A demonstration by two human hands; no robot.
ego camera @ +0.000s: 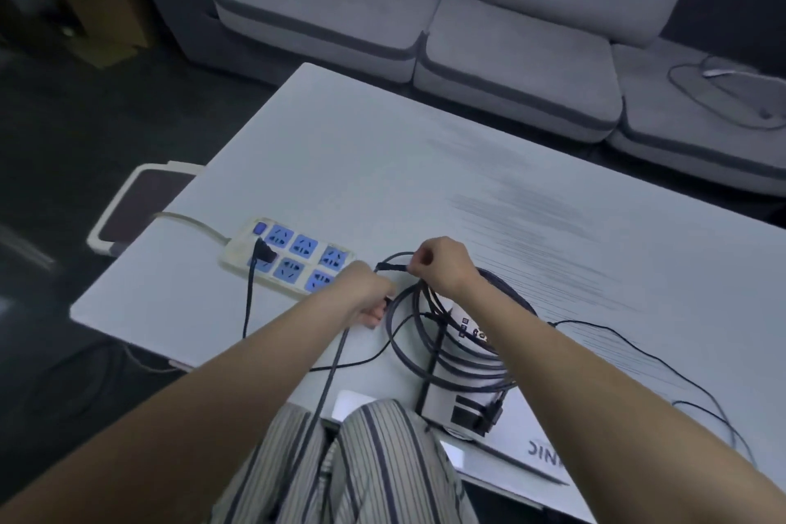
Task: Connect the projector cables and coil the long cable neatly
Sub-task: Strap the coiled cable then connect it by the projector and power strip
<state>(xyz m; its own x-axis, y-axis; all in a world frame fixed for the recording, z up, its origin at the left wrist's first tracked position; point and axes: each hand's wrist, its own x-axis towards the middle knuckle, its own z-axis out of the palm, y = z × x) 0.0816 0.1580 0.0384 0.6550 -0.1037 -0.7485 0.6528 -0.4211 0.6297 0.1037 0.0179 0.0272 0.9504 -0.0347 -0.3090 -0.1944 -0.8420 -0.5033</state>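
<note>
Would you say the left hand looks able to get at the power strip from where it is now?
Probably yes. The power strip lies on the table just beyond and left of the left hand, with nothing between them. But the left hand grips the long cable, so it would likely have to let go first.

Cool greys, blues and blacks across the white table [340, 149].

The power strip [289, 257] near the table's left edge shows cream casing with bright blue socket faces, and a black plug [263, 253] sits in it. The coiled cable [446, 353] by the near edge reads dark grey-black; the projector [457, 408] under it is white with black panels. Trousers [374, 468] at the near edge carry beige-and-navy stripes. Beyond the far edge, the sofa [510, 51] is pale grey with darker grey bands.
</note>
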